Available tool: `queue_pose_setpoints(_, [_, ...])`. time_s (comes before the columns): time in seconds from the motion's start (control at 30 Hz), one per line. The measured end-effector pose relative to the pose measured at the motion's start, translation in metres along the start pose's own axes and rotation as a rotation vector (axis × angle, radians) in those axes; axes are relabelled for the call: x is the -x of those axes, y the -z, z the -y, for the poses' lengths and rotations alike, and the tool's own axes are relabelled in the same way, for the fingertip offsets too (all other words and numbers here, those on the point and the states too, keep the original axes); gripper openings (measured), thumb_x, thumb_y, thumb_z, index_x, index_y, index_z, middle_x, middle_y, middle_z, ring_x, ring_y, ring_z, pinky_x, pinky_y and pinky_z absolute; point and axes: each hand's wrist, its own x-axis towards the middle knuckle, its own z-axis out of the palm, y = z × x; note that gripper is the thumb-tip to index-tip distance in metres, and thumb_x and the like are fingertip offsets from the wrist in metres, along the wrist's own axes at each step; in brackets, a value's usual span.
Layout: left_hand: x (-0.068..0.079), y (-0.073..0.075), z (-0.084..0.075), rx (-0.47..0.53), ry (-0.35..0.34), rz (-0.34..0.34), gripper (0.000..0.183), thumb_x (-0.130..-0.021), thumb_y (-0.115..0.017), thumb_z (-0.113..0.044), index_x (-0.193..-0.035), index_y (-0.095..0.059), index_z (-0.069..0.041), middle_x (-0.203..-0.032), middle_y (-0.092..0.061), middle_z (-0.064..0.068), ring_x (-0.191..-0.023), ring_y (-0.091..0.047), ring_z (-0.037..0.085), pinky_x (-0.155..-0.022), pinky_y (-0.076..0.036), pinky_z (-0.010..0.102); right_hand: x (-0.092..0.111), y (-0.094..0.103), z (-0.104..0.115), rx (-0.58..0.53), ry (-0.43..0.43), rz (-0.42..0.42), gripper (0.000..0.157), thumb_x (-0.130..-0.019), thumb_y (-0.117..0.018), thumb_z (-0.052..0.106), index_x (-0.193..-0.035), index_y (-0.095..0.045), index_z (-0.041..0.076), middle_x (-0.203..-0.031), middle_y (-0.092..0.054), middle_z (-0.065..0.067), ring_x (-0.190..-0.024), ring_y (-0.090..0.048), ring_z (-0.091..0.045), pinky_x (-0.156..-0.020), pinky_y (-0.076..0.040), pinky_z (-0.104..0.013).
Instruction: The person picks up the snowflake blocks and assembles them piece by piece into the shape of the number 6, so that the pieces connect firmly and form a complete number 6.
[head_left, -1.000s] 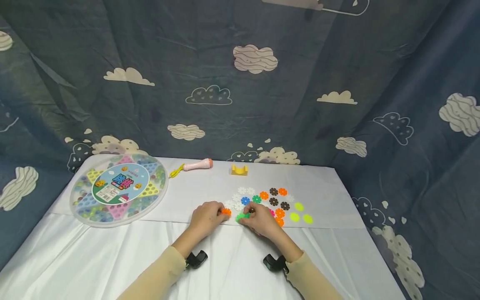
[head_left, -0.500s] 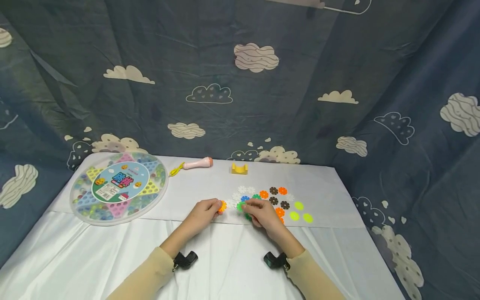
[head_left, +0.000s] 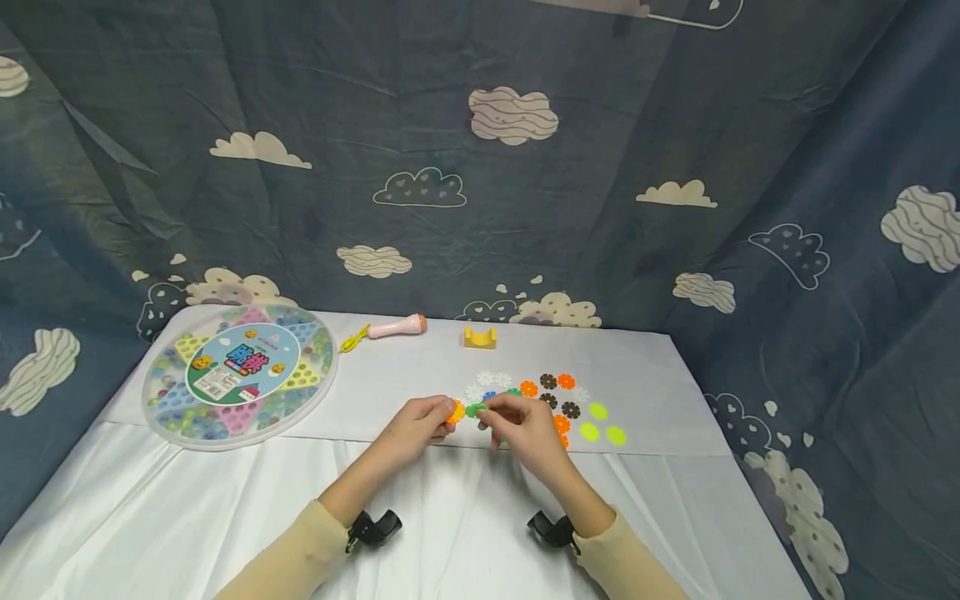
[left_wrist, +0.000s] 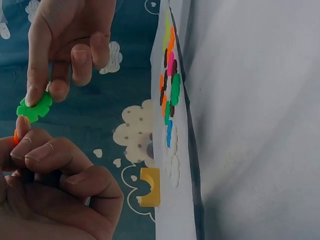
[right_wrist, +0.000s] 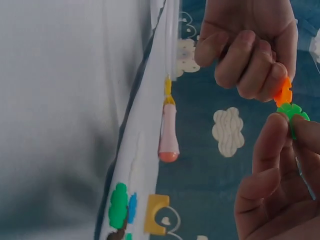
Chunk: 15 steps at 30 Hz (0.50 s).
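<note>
In the head view my left hand [head_left: 412,427] pinches an orange snowflake disc [head_left: 457,411], a flat plastic piece with a notched rim. My right hand [head_left: 527,427] pinches a green snowflake disc [head_left: 474,410] between thumb and fingers. Both pieces are held off the table. Seen from the right wrist, the orange disc [right_wrist: 284,93] meets the edge of the green disc [right_wrist: 294,111]; whether their notches interlock, I cannot tell. Fingers cover most of the orange disc [left_wrist: 16,136] in the left wrist view, while the green disc [left_wrist: 35,109] faces the camera.
Several loose snowflake discs, including brown [head_left: 570,410], white [head_left: 484,379] and yellow-green [head_left: 616,436] ones, lie around and right of my right hand. Farther back are a yellow block [head_left: 479,337] and a pink microphone-shaped toy [head_left: 397,327]. A round marble game board [head_left: 247,367] lies left.
Both hands have risen off the table with their discs. The left hand first drew back left, then came right again, bringing the orange disc up against the green one.
</note>
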Motion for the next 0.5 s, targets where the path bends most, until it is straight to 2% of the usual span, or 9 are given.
queue_pose_setpoints(0.13, [0.0024, -0.0017, -0.0039, 0.004, 0.003, 0.009, 0.040, -0.115, -0.044, -0.022, -0.119, -0.065, 0.011, -0.083, -0.057, -0.001, -0.070, -0.045, 0.010, -0.070, -0.047, 0.019, 0.0029, -0.0010, 0.0041, 0.059, 0.096, 0.002, 0.008, -0.097, -0.078, 0.016, -0.102, -0.081, 0.010, -0.086, -0.079, -0.010, -0.055, -0.065, -0.018, -0.058, -0.059, -0.028])
queue_pose_setpoints(0.23, [0.0041, -0.0034, -0.0062, -0.017, -0.004, 0.005, 0.040, -0.115, -0.044, -0.022, -0.116, -0.065, 0.012, -0.082, -0.056, -0.001, -0.070, -0.044, 0.011, -0.068, -0.045, 0.019, 0.0041, -0.0026, 0.0061, 0.108, 0.174, -0.023, 0.007, -0.095, -0.080, 0.013, -0.101, -0.082, 0.010, -0.084, -0.080, -0.007, -0.055, -0.065, -0.013, -0.055, -0.057, -0.026])
queue_pose_setpoints(0.37, [0.0059, -0.0067, -0.0089, -0.039, -0.012, -0.004, 0.038, -0.115, -0.043, -0.023, -0.109, -0.066, 0.007, -0.083, -0.055, -0.002, -0.074, -0.047, 0.011, -0.070, -0.045, 0.021, 0.0053, -0.0053, 0.0066, 0.175, 0.333, -0.079, 0.006, -0.092, -0.082, 0.006, -0.097, -0.082, 0.007, -0.081, -0.080, -0.006, -0.060, -0.067, -0.006, -0.053, -0.055, -0.022])
queue_pose_setpoints(0.5, [0.0067, -0.0093, -0.0110, -0.040, -0.007, 0.004, 0.036, -0.116, -0.042, -0.024, -0.102, -0.064, 0.001, -0.083, -0.054, -0.002, -0.075, -0.048, 0.011, -0.071, -0.046, 0.022, 0.0041, -0.0065, 0.0049, 0.237, 0.471, -0.110, 0.007, -0.088, -0.083, -0.001, -0.094, -0.082, 0.004, -0.080, -0.079, -0.007, -0.062, -0.070, -0.008, -0.053, -0.054, -0.018])
